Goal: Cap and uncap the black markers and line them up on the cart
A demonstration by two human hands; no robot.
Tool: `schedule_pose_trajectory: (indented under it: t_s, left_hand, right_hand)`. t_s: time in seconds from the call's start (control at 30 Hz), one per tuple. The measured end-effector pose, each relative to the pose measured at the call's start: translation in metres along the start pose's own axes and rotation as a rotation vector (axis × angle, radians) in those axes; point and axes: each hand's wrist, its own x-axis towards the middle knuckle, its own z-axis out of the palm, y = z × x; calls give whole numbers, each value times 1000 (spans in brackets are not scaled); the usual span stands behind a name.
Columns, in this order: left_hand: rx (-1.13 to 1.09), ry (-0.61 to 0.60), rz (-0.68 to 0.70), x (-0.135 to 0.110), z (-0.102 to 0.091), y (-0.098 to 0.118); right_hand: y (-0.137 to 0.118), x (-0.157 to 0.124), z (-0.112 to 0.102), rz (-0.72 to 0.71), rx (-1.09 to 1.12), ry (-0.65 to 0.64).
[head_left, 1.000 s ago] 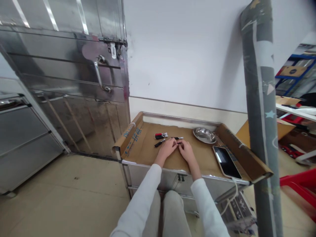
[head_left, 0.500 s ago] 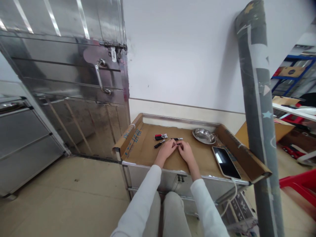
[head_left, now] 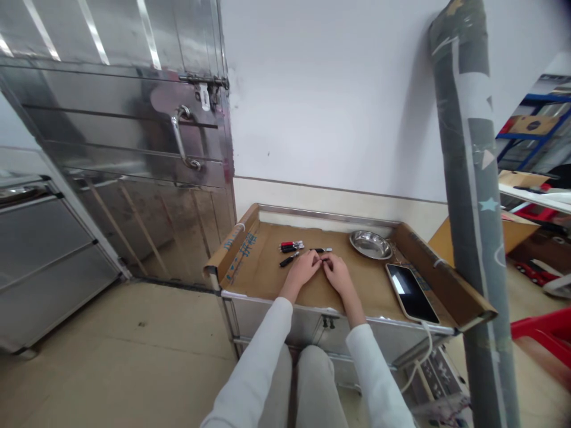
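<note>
My left hand (head_left: 305, 268) and my right hand (head_left: 338, 273) meet over the cardboard-lined top of a metal cart (head_left: 267, 273). The fingers of both are curled and pinched together, fingertips nearly touching. Whatever lies between them is small and mostly hidden. Just beyond the fingertips is a slim black piece with a silver end (head_left: 322, 249). Left of my left hand lies another black piece with a silver tip (head_left: 289, 259). Behind that, a small bunch of red and black pieces with silver ends (head_left: 291, 245) lies side by side.
A shallow steel dish (head_left: 371, 245) stands at the back right of the cart. Near the right edge lies a phone (head_left: 412, 292) with a white cable (head_left: 422, 356). Cardboard flaps (head_left: 439, 273) rise at the sides. A tall grey wrapped roll (head_left: 475, 196) leans beside the cart.
The view has shifted very slightly. Both hands stay together in the same place, with only small movement at the fingertips.
</note>
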Motion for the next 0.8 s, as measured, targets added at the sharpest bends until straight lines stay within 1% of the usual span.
schedule_pose_trajectory:
  t_s: [0.23, 0.4, 0.63, 0.8]
  left_hand:
    - [12, -1, -11, 1, 1, 0]
    - [22, -23, -17, 3, 2, -1]
    - [40, -19, 1, 6, 5, -6]
    - [39, -23, -14, 5, 3, -4]
  right_hand:
    - [3, 0, 2, -1, -29, 7]
    - [6, 1, 4, 10, -49, 5]
    - [7, 1, 4, 17, -11, -5]
    - [7, 0, 5, 15, -9, 10]
